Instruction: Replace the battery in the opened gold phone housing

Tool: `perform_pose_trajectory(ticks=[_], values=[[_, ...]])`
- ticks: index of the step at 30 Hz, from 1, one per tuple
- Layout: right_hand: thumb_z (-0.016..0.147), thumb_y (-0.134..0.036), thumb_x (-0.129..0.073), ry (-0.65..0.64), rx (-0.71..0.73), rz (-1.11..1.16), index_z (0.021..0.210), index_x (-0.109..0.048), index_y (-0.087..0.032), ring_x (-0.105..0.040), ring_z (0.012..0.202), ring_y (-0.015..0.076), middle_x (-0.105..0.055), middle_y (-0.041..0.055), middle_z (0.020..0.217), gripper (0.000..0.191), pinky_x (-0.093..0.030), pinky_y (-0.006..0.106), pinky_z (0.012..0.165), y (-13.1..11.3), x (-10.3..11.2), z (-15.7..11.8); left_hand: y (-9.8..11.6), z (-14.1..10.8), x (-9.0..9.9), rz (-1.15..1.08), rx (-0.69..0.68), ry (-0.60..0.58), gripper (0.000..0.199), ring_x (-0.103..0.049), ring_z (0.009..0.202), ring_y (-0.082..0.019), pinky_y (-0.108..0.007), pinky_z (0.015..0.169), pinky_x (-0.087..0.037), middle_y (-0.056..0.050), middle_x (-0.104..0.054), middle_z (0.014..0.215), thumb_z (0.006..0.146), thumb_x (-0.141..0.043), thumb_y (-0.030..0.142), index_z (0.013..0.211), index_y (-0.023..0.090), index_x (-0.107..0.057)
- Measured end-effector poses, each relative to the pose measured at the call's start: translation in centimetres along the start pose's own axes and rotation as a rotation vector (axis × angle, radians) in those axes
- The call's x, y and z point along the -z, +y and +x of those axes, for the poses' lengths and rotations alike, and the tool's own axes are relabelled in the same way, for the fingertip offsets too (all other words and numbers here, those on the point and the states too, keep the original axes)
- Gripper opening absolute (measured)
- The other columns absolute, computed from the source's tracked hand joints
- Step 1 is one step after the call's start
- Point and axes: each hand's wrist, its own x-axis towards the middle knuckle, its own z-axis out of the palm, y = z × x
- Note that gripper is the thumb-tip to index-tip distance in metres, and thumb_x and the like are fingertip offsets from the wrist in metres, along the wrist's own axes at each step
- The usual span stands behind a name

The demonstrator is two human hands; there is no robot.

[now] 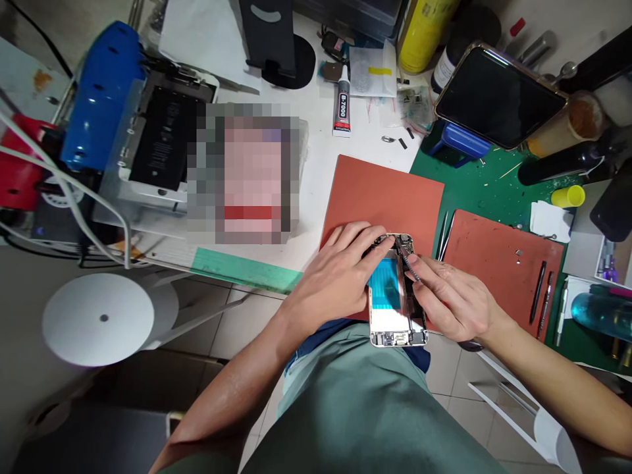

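Note:
An opened phone [390,322] lies over the near edge of an orange-red mat, its inner parts and a blue-and-white patch in the battery bay exposed. My left hand [345,260] lies over its left side and steadies it, thumb and fingers near the top end. My right hand [454,296] is closed in a pinch around a thin dark metal tool [410,266], whose tip points at the phone's top inner area. The exact kind of tool is not clear, and its tip is partly hidden by my left fingers.
The orange-red mat [385,187] lies under the phone. On the right, a second mat [498,263] carries slim tools and tiny parts. A propped phone [501,95] stands behind, near a glue tube [342,105]. At left are a white-framed device [162,131] and cables [74,204].

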Motion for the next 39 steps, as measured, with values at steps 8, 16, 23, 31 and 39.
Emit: perform_pose_trajectory(ticks=[8, 16, 23, 31, 39], values=[[0.092, -0.016, -0.084, -0.119, 0.212, -0.29, 0.102, -0.071, -0.014, -0.081, 0.096, 0.0266, -0.084, 0.015, 0.1, 0.017, -0.069, 0.036, 0.08, 0.2, 1.5, 1.8, -0.1, 0.0, -0.1, -0.001, -0.012, 0.014, 0.054, -0.052, 0.141, -0.037, -0.055, 0.115, -0.049, -0.017, -0.059, 0.155, 0.1, -0.064, 0.019, 0.153, 0.013, -0.055], [0.099, -0.019, -0.075, -0.211, 0.229, -0.291, 0.108, -0.072, -0.005, -0.079, 0.084, 0.0267, -0.084, 0.0176, 0.093, 0.017, -0.063, 0.037, 0.072, -0.2, 2.4, 3.1, -0.1, -0.2, -0.4, 0.004, -0.031, 0.053, 0.053, -0.052, 0.141, -0.037, -0.056, 0.116, -0.049, -0.018, -0.06, 0.154, 0.098, -0.062, 0.013, 0.151, 0.011, -0.056], [0.1, -0.014, -0.07, -0.287, 0.238, -0.315, 0.107, -0.071, -0.006, -0.076, 0.078, 0.0248, -0.082, 0.0151, 0.087, 0.011, -0.06, 0.036, 0.071, -0.7, 2.8, 4.3, -0.3, -0.4, -0.5, -0.03, -0.038, 0.083, 0.058, -0.054, 0.141, -0.036, -0.055, 0.119, -0.048, -0.016, -0.063, 0.152, 0.092, -0.062, 0.006, 0.15, 0.011, -0.056], [0.105, -0.017, -0.057, -0.445, 0.315, -0.278, 0.117, -0.068, 0.001, -0.079, 0.093, 0.0327, -0.081, 0.0257, 0.108, 0.024, -0.06, 0.043, 0.081, -1.3, 3.6, 5.9, -0.5, -0.4, -0.8, -0.08, -0.06, 0.13, 0.059, -0.056, 0.14, -0.035, -0.057, 0.116, -0.051, -0.016, -0.066, 0.148, 0.09, -0.058, 0.002, 0.148, 0.014, -0.058], [0.105, -0.016, -0.054, -0.521, 0.398, -0.394, 0.114, -0.067, -0.003, -0.074, 0.08, 0.026, -0.08, 0.0198, 0.096, 0.021, -0.055, 0.039, 0.074, -2.0, 3.1, 6.9, -0.7, -0.4, -1.1, -0.105, -0.076, 0.173, 0.048, -0.057, 0.139, -0.034, -0.055, 0.115, -0.05, -0.017, -0.066, 0.147, 0.096, -0.059, 0.006, 0.143, 0.012, -0.06]])
